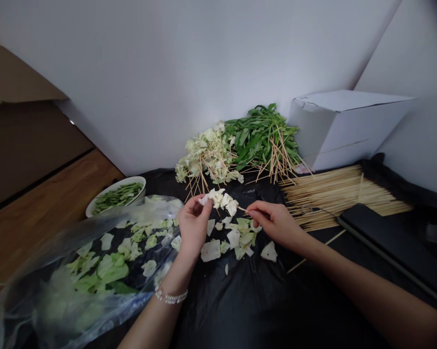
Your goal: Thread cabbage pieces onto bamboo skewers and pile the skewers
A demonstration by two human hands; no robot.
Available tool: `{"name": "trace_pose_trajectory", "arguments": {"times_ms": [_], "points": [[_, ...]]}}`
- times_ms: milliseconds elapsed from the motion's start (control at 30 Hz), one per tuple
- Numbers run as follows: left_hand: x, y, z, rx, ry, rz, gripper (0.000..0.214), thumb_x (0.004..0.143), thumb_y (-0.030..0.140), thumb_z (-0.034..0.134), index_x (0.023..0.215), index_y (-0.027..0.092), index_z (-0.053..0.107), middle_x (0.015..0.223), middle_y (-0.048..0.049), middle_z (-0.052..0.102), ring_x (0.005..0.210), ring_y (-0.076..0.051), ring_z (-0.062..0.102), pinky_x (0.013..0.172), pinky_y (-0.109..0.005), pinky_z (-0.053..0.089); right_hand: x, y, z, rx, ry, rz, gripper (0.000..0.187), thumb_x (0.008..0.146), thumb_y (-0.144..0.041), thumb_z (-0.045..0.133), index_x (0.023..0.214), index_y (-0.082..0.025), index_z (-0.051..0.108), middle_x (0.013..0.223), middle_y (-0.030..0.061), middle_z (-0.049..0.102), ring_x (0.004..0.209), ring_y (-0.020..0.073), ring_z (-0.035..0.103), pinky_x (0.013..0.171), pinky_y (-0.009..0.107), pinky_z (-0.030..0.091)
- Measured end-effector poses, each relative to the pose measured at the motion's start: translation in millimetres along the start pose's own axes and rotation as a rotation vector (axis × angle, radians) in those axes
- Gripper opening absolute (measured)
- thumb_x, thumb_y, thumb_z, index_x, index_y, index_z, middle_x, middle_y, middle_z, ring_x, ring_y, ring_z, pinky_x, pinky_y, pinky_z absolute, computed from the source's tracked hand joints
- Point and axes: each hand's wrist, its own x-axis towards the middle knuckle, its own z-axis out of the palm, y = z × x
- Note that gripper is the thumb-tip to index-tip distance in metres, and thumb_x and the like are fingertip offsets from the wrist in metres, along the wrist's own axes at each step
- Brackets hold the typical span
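My left hand [193, 224] pinches the far end of a row of pale cabbage pieces [220, 198] threaded on a thin wooden skewer. The skewer's bare end [242, 209] is pinched by my right hand [274, 222], so the stick is held level between both hands above a black plastic sheet [240, 300]. Loose cabbage pieces [236, 240] lie on the sheet just under the hands. A beaded bracelet [170, 296] circles my left wrist.
A clear plastic bag of cabbage pieces [105, 261] lies at left, a white bowl of green beans [117, 194] behind it. Finished cabbage skewers [206, 157] and leafy green skewers [262, 138] are piled at the wall. Bare skewers [342, 194], a white box [345, 126] and a black tray [389, 232] sit right.
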Motion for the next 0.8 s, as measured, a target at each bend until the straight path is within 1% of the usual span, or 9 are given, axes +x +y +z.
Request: {"name": "trace_pose_trajectory", "arguments": {"times_ms": [100, 167, 267, 433, 533, 800], "points": [[-1.6, 1.6, -0.5, 0.113, -0.009, 0.073, 0.019, 0.076, 0.029, 0.072, 0.089, 0.017, 0.07, 0.077, -0.0007, 0.07, 0.066, -0.011, 0.06, 0.065, -0.022, 0.049, 0.2, 1.0, 0.4, -0.008, 0.007, -0.001, 0.018, 0.091, -0.027, 0.051, 0.088, -0.02, 0.067, 0.06, -0.003, 0.064, 0.052, 0.01, 0.051, 0.054, 0.024, 0.037], [-2.8, 2.4, -1.3, 0.204, -0.007, 0.132, 0.017, 0.078, 0.03, 0.07, 0.09, 0.017, 0.07, 0.075, -0.0005, 0.069, 0.064, -0.011, 0.058, 0.063, -0.022, 0.047, 0.2, 1.3, 0.5, -0.012, 0.009, -0.002, 0.017, 0.09, -0.027, 0.052, 0.088, -0.02, 0.067, 0.06, -0.0032, 0.064, 0.053, 0.01, 0.053, 0.055, 0.024, 0.038], [-4.0, 3.3, -2.8, 0.308, -0.004, 0.205, 0.015, 0.08, 0.029, 0.069, 0.089, 0.018, 0.069, 0.079, -0.0012, 0.07, 0.068, -0.012, 0.06, 0.067, -0.023, 0.048, -0.1, 1.1, 0.7, -0.016, 0.001, -0.011, 0.018, 0.091, -0.026, 0.051, 0.087, -0.02, 0.068, 0.06, -0.0033, 0.064, 0.054, 0.0101, 0.054, 0.056, 0.024, 0.038], [-4.9, 3.7, -4.1, 0.407, -0.018, 0.278, 0.01, 0.083, 0.027, 0.067, 0.088, 0.019, 0.068, 0.08, -0.0016, 0.071, 0.071, -0.013, 0.063, 0.071, -0.024, 0.048, -0.8, 1.6, 2.0, -0.033, -0.001, -0.009, 0.018, 0.09, -0.026, 0.051, 0.087, -0.021, 0.068, 0.06, -0.0033, 0.065, 0.053, 0.0106, 0.054, 0.055, 0.024, 0.037], [-5.4, 2.7, -3.8, 0.414, -0.04, 0.291, 0.009, 0.083, 0.026, 0.066, 0.087, 0.019, 0.069, 0.08, -0.0018, 0.071, 0.071, -0.014, 0.063, 0.071, -0.025, 0.049, -1.0, 2.1, 2.7, -0.036, -0.001, 0.001, 0.019, 0.09, -0.026, 0.051, 0.087, -0.021, 0.069, 0.06, -0.0031, 0.065, 0.052, 0.0108, 0.053, 0.054, 0.024, 0.037], [-7.8, -0.8, -1.9, 0.391, -0.073, 0.259, 0.008, 0.083, 0.022, 0.064, 0.088, 0.019, 0.07, 0.081, -0.0022, 0.073, 0.071, -0.014, 0.064, 0.071, -0.025, 0.049, -0.9, 3.4, 2.4, -0.049, -0.016, -0.004, 0.022, 0.09, -0.026, 0.049, 0.087, -0.02, 0.069, 0.058, -0.0025, 0.064, 0.05, 0.0108, 0.052, 0.053, 0.024, 0.036]]}}
